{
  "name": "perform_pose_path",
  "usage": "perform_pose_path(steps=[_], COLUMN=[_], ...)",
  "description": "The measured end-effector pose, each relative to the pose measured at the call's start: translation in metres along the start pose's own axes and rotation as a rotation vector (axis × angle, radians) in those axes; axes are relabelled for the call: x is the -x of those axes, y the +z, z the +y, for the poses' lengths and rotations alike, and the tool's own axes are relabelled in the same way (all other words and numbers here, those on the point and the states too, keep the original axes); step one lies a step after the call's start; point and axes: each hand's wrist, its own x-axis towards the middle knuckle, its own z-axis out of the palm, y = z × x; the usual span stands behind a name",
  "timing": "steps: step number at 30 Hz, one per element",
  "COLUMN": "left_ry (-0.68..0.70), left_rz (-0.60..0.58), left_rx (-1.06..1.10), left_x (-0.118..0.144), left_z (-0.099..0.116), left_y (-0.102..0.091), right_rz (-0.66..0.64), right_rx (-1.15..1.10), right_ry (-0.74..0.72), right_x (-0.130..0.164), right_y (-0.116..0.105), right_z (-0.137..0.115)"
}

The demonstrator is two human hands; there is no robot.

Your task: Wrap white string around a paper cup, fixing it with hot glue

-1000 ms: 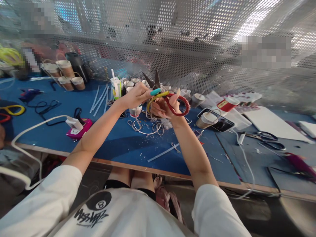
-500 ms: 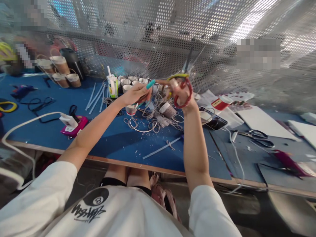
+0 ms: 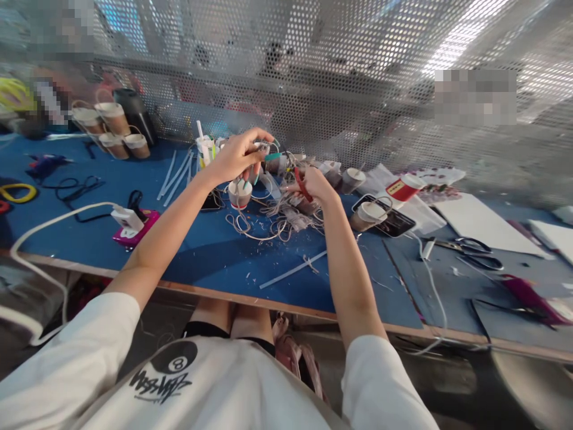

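My left hand (image 3: 242, 156) is raised over the middle of the table with its fingers pinched together. A thin pale cord (image 3: 271, 144) shows at its fingertips. Just to the right, my right hand (image 3: 316, 184) grips scissors by their red handle (image 3: 301, 184); the blades are hard to make out and point toward the left hand. Below the left hand stands a small white cup (image 3: 240, 194) with a red band at its base. A tangle of grey cord (image 3: 293, 216) lies beneath the right hand.
Paper cups with cord handles (image 3: 114, 119) stand at the left back. A magenta power strip (image 3: 134, 228) sits near the front edge. A phone (image 3: 394, 222), a small cup (image 3: 369, 214) and black-handled scissors (image 3: 477, 249) lie to the right. Perforated metal (image 3: 313, 77) rises behind.
The scissors in my right hand have swung down from pointing upward and moved left, low over the cord. My left hand has lifted slightly and turned, with pale cord now showing at its fingertips.
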Motion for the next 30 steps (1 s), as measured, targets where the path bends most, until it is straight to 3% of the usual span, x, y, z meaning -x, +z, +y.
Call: perform_pose_path(steps=[5,7,10,15,20,23,26,28,30], left_ry=[0.048,0.057,0.060,0.043,0.089,0.117,0.142,0.170,0.202], left_rz=[0.039,0.024,0.005,0.001,0.022,0.004,-0.002,0.020,0.046], left_rx=[-0.118,-0.119,-0.111,-0.119,-0.195,-0.240,-0.288,-0.336,-0.393], left_x=[0.002,0.002,0.001,0.000,0.000,0.000,-0.001,-0.001,-0.001], left_z=[0.014,0.019,0.021,0.019,0.025,0.026,0.025,0.023,0.023], left_y=[-0.003,-0.003,-0.004,-0.004,-0.003,-0.003,-0.002,-0.001,0.000], right_rz=[0.060,0.090,0.242,0.436,0.369,0.343,0.417,0.496,0.383], right_rx=[0.466,0.476,0.469,0.519,0.593,0.595,0.589,0.432,0.078], right_ry=[0.072,0.116,0.208,0.403,0.564,0.586,0.461,0.136,-0.164], right_x=[0.003,0.007,0.012,0.014,0.008,0.004,0.008,0.017,0.031], right_y=[-0.008,-0.013,-0.026,-0.039,-0.024,-0.018,-0.021,-0.022,-0.018], right_z=[-0.006,-0.011,-0.014,0.007,0.039,0.039,0.014,-0.011,-0.038])
